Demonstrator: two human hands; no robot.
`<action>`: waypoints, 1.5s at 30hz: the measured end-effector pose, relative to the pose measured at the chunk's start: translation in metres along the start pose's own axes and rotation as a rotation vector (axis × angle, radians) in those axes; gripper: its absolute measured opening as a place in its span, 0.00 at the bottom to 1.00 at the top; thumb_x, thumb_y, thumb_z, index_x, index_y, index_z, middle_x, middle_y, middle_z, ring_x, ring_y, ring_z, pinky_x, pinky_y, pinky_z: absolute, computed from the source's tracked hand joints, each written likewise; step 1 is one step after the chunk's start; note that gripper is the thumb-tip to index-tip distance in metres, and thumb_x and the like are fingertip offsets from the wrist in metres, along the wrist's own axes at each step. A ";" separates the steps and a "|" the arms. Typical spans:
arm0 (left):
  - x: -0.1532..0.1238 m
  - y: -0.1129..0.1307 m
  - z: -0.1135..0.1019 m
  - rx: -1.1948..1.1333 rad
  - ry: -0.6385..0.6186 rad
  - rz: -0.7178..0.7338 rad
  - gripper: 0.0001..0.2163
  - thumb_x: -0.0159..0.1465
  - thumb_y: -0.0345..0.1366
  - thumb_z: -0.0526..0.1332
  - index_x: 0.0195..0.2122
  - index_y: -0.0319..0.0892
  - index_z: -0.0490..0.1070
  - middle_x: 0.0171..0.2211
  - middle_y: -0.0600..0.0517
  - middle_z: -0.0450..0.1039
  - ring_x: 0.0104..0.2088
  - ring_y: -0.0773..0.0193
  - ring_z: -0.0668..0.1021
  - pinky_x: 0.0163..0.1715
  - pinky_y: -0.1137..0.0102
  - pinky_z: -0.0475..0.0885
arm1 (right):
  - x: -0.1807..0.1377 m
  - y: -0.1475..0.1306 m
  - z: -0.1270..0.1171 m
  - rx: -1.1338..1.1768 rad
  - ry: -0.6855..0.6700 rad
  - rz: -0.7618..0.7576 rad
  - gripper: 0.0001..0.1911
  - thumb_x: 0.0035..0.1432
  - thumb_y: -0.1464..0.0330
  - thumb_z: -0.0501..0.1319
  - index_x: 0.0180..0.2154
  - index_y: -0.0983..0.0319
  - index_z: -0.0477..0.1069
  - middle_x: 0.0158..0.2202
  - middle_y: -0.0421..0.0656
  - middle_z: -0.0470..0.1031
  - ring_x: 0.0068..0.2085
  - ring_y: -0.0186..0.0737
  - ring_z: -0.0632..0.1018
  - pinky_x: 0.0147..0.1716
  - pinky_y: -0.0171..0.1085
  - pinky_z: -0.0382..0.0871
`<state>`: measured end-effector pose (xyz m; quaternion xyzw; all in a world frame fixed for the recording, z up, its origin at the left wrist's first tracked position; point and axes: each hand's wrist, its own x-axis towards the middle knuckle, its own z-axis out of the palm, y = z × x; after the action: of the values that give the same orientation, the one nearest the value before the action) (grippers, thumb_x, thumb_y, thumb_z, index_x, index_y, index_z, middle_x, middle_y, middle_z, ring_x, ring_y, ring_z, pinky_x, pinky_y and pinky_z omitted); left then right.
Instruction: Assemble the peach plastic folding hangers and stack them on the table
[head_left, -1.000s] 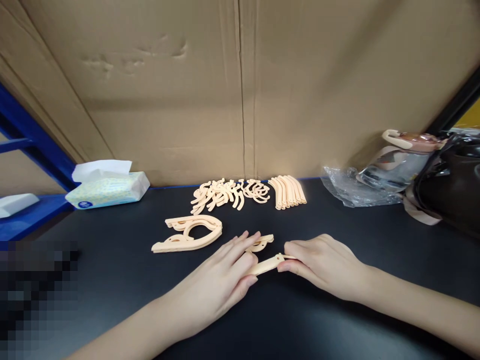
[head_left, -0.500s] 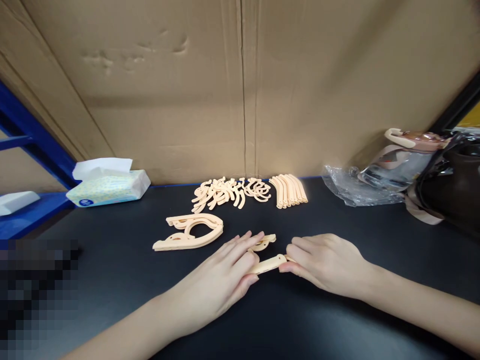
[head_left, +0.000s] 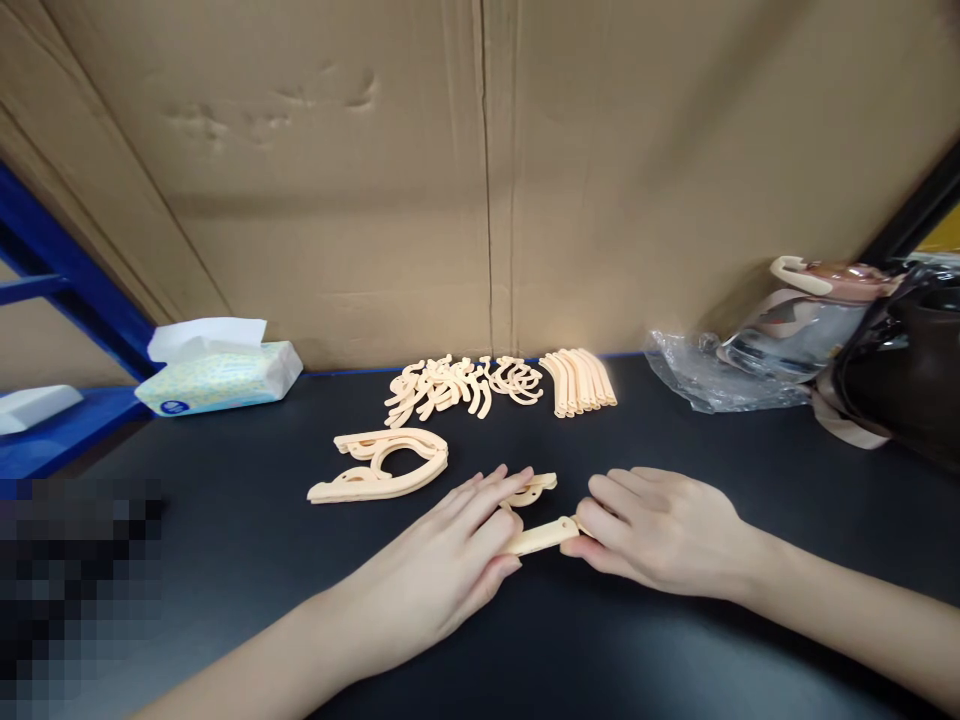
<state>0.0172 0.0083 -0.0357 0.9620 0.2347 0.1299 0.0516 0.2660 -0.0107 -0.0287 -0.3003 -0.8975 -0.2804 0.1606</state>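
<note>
My left hand (head_left: 450,560) and my right hand (head_left: 660,530) meet at the middle of the black table (head_left: 225,560). Between them lies a straight peach plastic arm piece (head_left: 536,537); both hands pinch it, one at each end. A curved peach hook piece (head_left: 534,489) lies just behind it, under my left fingertips. A stack of assembled folded peach hangers (head_left: 379,468) rests to the left. Farther back lie a heap of loose hook parts (head_left: 457,384) and a row of straight arm pieces (head_left: 579,380).
A cardboard wall (head_left: 480,180) closes the back. A tissue pack (head_left: 217,372) sits at the back left by a blue shelf frame (head_left: 67,290). At the right are a crumpled plastic bag (head_left: 697,375), a water bottle (head_left: 802,320) and a dark bag (head_left: 907,380).
Both hands have shifted slightly toward me and to the right with the arm piece; the pinch on it is unchanged. Nothing else moved.
</note>
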 end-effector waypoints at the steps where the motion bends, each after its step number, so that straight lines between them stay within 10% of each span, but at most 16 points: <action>1: 0.000 0.000 0.000 0.002 -0.007 0.001 0.07 0.69 0.31 0.49 0.46 0.41 0.62 0.64 0.47 0.53 0.64 0.56 0.57 0.61 0.59 0.60 | 0.000 0.000 0.000 0.005 0.005 0.003 0.21 0.69 0.63 0.45 0.25 0.61 0.63 0.21 0.38 0.63 0.21 0.34 0.64 0.24 0.36 0.49; 19: 0.001 0.003 -0.003 -0.086 0.029 -0.002 0.07 0.68 0.31 0.50 0.44 0.43 0.64 0.62 0.48 0.57 0.63 0.56 0.59 0.60 0.58 0.61 | 0.000 -0.003 0.004 0.050 0.038 0.015 0.19 0.66 0.66 0.47 0.24 0.61 0.64 0.20 0.38 0.63 0.21 0.33 0.64 0.23 0.36 0.51; 29: 0.001 0.000 -0.016 -0.349 0.023 -0.144 0.11 0.69 0.35 0.46 0.46 0.45 0.65 0.60 0.48 0.59 0.60 0.57 0.63 0.56 0.62 0.64 | 0.002 0.006 -0.003 0.400 -0.187 0.001 0.20 0.69 0.62 0.41 0.30 0.62 0.64 0.25 0.38 0.65 0.24 0.34 0.64 0.25 0.35 0.54; 39: 0.004 0.002 -0.004 -0.623 0.120 -0.413 0.12 0.62 0.30 0.54 0.47 0.49 0.65 0.59 0.49 0.58 0.55 0.57 0.69 0.31 0.74 0.77 | 0.009 0.000 -0.020 0.739 -0.311 0.027 0.08 0.64 0.74 0.46 0.36 0.62 0.62 0.41 0.44 0.66 0.43 0.40 0.66 0.54 0.46 0.53; 45: 0.005 0.007 -0.002 -0.647 0.113 -0.398 0.10 0.64 0.32 0.55 0.46 0.49 0.67 0.58 0.50 0.59 0.56 0.58 0.68 0.39 0.71 0.78 | 0.004 -0.001 -0.004 0.819 -0.190 0.099 0.16 0.58 0.57 0.59 0.27 0.61 0.60 0.40 0.44 0.64 0.43 0.42 0.66 0.50 0.47 0.60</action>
<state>0.0243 0.0046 -0.0312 0.8230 0.3661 0.2376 0.3635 0.2625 -0.0117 -0.0242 -0.2790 -0.9301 0.1362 0.1964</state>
